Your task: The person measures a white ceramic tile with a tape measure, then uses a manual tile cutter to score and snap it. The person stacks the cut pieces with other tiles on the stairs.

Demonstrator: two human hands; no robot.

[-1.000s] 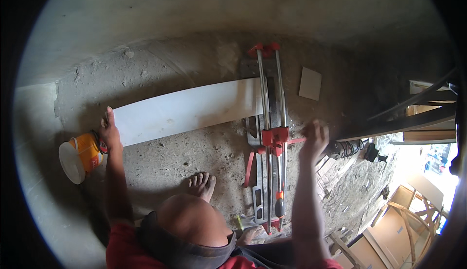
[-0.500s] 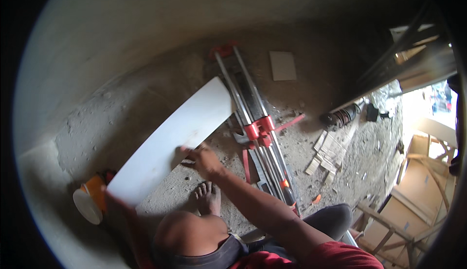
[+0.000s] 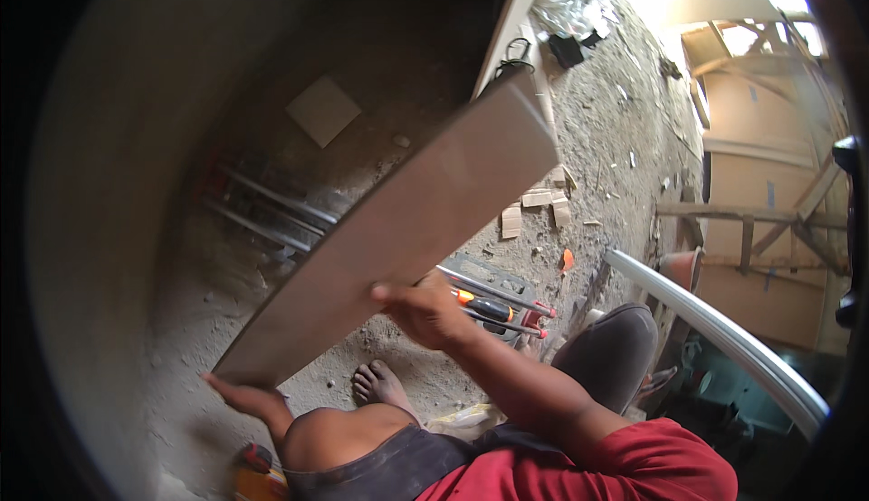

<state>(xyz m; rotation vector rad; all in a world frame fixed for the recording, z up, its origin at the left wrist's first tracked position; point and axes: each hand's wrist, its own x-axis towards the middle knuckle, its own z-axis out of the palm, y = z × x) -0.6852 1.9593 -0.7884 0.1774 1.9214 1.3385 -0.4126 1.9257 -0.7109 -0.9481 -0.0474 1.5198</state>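
Note:
A long, flat tile strip (image 3: 398, 220) slants up across the middle, its brownish-grey face toward me. My right hand (image 3: 424, 309) grips its near edge around the middle, thumb on the face and the other fingers hidden behind. At the strip's lower-left end my left hand (image 3: 243, 394) holds the corner, with most of its fingers out of sight. Beneath the strip lies a tile cutter with metal rails (image 3: 272, 207) and red end parts; the strip covers its middle. Its black and orange handle (image 3: 489, 307) shows beside my right forearm.
A square tile (image 3: 323, 112) lies on the dusty floor at the far side. Broken tile pieces (image 3: 536, 207) are scattered right of the strip. Clear plastic (image 3: 570, 3) lies at the back. A pale ribbed length (image 3: 724, 329) and wooden framing (image 3: 751, 216) stand at the right.
My view has turned to the right. The tile strip has been tilted up in both hands, showing a darker face, and now extends over the tile cutter.

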